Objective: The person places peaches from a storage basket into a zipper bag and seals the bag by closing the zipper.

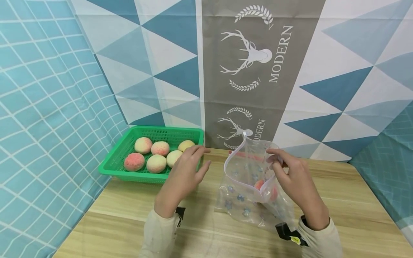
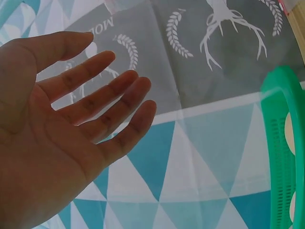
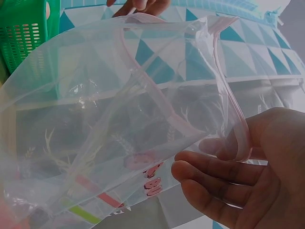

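Note:
My right hand (image 1: 295, 175) pinches the rim of a clear zip bag (image 1: 238, 199) with a pale pink seal and blue flower prints. The bag's mouth gapes upward, and a reddish peach (image 1: 273, 193) shows through its side. In the right wrist view, the thumb of the right hand (image 3: 228, 171) lies behind the plastic with the fingers in front. My left hand (image 1: 185, 172) hovers at the basket's right side, holding nothing. The left wrist view shows this left hand (image 2: 71, 119) with its fingers spread and loosely bent.
A green plastic basket (image 1: 108, 168) stands at the back left of the wooden table (image 1: 129, 229). Several yellow and pink peaches (image 1: 156, 163) lie in it, some partly behind the left hand. A patterned cloth (image 1: 171, 46) hangs behind the table, with a blue checked one (image 1: 42, 107) at left.

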A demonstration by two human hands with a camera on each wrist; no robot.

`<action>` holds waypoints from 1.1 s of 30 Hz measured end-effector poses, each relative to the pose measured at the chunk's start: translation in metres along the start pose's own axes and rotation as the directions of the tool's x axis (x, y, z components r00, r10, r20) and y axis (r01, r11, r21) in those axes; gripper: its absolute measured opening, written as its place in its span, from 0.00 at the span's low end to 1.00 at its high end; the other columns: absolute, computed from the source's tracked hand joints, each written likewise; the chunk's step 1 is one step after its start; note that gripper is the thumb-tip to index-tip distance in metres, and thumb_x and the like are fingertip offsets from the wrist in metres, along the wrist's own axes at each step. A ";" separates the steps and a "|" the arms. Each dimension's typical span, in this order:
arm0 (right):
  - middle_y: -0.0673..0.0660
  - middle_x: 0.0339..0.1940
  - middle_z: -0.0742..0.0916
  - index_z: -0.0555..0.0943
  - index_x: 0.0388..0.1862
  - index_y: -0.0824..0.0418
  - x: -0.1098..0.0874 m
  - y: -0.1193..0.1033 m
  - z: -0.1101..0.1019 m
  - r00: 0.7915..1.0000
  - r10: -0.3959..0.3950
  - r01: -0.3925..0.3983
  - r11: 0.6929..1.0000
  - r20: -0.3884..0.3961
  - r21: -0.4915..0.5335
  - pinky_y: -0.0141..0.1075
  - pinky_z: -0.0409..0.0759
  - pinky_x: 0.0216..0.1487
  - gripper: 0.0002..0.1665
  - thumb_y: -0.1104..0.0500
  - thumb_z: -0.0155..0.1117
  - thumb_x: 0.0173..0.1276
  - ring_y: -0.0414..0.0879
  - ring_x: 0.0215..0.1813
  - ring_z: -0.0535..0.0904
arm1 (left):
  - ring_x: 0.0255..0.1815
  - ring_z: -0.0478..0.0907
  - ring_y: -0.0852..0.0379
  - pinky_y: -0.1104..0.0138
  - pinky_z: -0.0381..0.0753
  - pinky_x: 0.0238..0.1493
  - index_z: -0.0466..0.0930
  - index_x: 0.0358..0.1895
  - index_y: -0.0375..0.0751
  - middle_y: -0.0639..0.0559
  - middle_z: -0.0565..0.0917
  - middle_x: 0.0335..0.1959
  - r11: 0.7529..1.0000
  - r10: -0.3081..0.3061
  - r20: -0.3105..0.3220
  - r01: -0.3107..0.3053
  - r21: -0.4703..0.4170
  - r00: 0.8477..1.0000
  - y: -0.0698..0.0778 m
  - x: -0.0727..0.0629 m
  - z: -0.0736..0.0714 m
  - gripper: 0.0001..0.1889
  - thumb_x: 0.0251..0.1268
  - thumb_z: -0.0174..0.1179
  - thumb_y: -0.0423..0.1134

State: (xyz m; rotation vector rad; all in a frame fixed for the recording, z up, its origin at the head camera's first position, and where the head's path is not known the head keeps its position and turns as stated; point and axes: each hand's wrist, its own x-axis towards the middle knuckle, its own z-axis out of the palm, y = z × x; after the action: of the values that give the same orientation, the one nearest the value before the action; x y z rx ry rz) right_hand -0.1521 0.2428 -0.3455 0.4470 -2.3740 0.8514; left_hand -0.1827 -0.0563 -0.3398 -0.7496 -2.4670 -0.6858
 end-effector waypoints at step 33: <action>0.54 0.34 0.87 0.77 0.64 0.62 0.000 -0.001 -0.002 1.000 0.019 -0.019 1.000 -0.006 -0.005 0.32 0.73 0.29 0.24 0.69 0.51 0.71 0.47 0.33 0.84 | 0.45 0.81 0.43 0.52 0.82 0.43 0.81 0.57 0.37 0.39 0.79 0.57 0.966 -0.258 0.092 0.256 0.029 0.962 -0.047 -0.001 0.017 0.16 0.67 0.64 0.37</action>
State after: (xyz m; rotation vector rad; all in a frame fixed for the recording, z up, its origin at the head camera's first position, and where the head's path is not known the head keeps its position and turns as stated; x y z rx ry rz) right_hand -0.1512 0.2432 -0.3438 0.4205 -2.3784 0.8533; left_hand -0.2153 -0.0813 -0.3687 -0.4677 -2.6833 -0.7358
